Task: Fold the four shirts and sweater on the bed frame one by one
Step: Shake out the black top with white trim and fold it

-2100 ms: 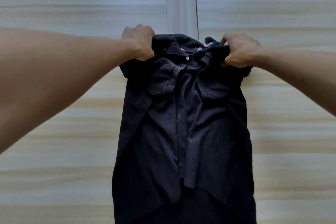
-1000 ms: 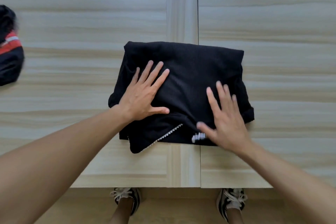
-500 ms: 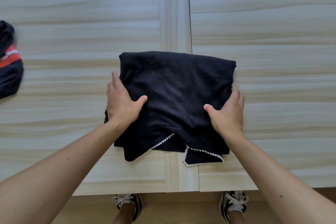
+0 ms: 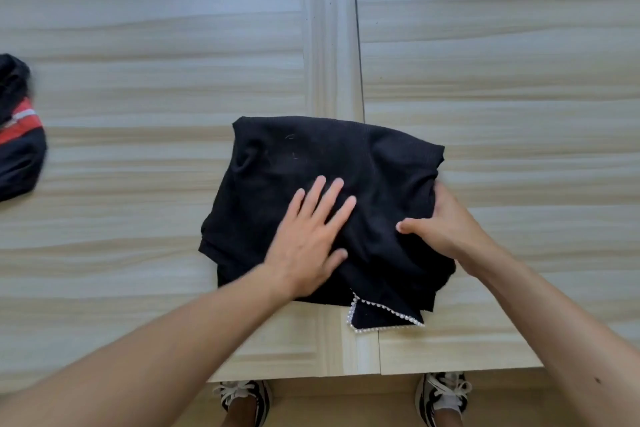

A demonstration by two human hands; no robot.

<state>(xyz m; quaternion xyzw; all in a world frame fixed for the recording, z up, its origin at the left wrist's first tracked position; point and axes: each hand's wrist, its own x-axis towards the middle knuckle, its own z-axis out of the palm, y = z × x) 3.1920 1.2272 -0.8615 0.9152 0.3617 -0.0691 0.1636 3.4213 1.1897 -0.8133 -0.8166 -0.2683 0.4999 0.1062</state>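
The pale wooden bed frame [image 4: 138, 45] fills the view, with a seam running down between its panels. A folded black top [image 4: 311, 156] lies across that seam, near the front edge. At the far left edge lies a second dark garment [image 4: 17, 156] with a red stripe, well apart from the top. The left hand [image 4: 308, 236] presses flat on the black top, fingers straight. The right hand [image 4: 446, 225] grasps the top's right edge, thumb on the cloth. A pearl-trimmed corner [image 4: 381, 315] pokes out at the near side. Two sneakers [image 4: 242, 395] show below the frame.
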